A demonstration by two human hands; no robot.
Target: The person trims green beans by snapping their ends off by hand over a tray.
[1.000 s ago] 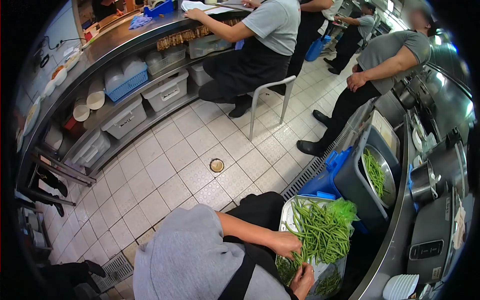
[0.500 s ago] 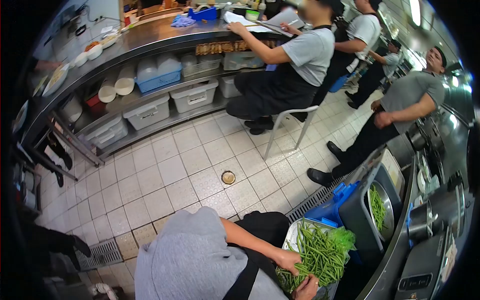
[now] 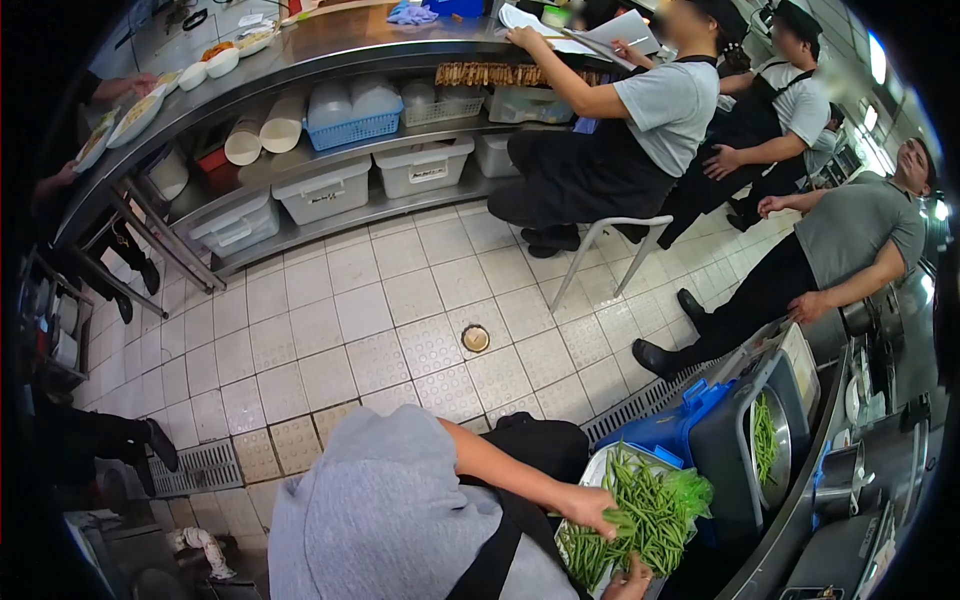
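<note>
Long green beans [image 3: 650, 510] lie heaped in a light metal tray [image 3: 598, 462] at the lower right. A green plastic bag [image 3: 690, 492] rests on the far side of the heap. My left hand [image 3: 590, 508] is over the near side of the beans, its fingers closed round a few of them. Close to the bottom edge of the frame, my right hand [image 3: 629, 580] pinches bean ends; part of it is cut off.
Beyond the tray are a blue bin [image 3: 668, 420] and a grey bin [image 3: 722, 450] with a metal bowl [image 3: 783, 465] of beans. Co-workers stand at the upper right, near a white stool [image 3: 598, 232]. A long steel counter [image 3: 330, 62] curves across the top.
The view has shifted, showing more of the counter and people. The co-worker at the right has parted their clasped hands. My left hand has lifted slightly away from my right hand.
</note>
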